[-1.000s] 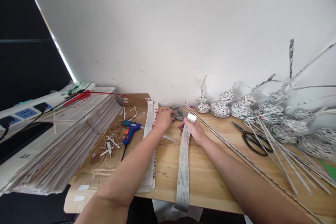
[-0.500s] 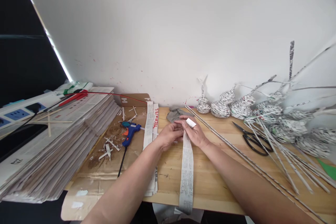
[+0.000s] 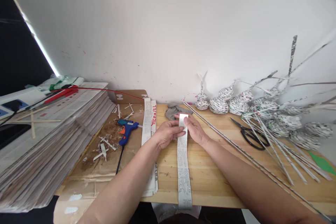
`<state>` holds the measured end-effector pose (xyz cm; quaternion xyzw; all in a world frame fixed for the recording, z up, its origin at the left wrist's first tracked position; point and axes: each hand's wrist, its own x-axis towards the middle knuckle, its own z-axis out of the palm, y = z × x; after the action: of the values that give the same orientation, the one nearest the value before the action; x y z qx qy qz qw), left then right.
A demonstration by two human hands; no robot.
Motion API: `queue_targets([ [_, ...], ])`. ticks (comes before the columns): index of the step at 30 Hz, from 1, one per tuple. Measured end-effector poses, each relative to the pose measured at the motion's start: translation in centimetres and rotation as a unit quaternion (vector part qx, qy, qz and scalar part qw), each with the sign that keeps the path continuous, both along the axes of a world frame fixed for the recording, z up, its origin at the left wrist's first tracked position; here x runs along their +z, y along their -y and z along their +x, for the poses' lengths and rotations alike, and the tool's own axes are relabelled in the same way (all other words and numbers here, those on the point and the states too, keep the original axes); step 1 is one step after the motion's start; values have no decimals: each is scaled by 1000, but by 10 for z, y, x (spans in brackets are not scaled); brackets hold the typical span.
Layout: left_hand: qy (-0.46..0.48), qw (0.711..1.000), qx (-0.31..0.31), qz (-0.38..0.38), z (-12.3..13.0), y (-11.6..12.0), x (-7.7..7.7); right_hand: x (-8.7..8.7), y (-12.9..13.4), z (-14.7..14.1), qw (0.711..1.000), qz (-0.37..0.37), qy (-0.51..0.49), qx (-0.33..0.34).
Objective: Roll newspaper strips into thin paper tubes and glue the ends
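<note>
Gotta be a light, floppy, rip-prone strip [image 3: 184,168], trailing below the fingers [image 3: 179,134], best held up top, pinched in right hand [image 3: 196,131] and probably left hand [image 3: 165,135].

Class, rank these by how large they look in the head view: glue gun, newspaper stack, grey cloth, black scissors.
1. Newspaper stack
2. Black scissors
Unranked below these: glue gun and grey cloth; they look similar, and the cloth is partly covered.

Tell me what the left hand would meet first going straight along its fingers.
The left hand would meet the printed paper strip first, with the right hand just beyond. Its fingertips already overlap the strip in view; depth leaves contact unclear.
</note>
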<state>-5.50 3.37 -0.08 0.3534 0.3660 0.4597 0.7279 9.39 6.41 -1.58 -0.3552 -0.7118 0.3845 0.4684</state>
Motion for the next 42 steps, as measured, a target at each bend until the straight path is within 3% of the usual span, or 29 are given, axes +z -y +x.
queue_targets([
  [6, -46, 998, 45, 8, -7, -6, -10, -1, -14, 5, 979, -113, -163, -51],
  [10, -63, 996, 64, -6, -11, -10, -12, -7, -23, 9, 969, -140, -191, -75],
  [15, -56, 996, 73, -15, -12, -11, -9, -9, -23, 10, 960, -161, -222, -55],
  [26, -24, 995, 92, -25, -13, -11, -8, -6, -22, 9, 966, -143, -198, -85],
  [35, -38, 996, 82, -27, -12, -8, -3, -12, -25, 12, 973, -132, -183, -57],
  [42, -26, 996, 74, -29, -12, -10, -5, -13, -25, 13, 988, -81, -105, -83],
])
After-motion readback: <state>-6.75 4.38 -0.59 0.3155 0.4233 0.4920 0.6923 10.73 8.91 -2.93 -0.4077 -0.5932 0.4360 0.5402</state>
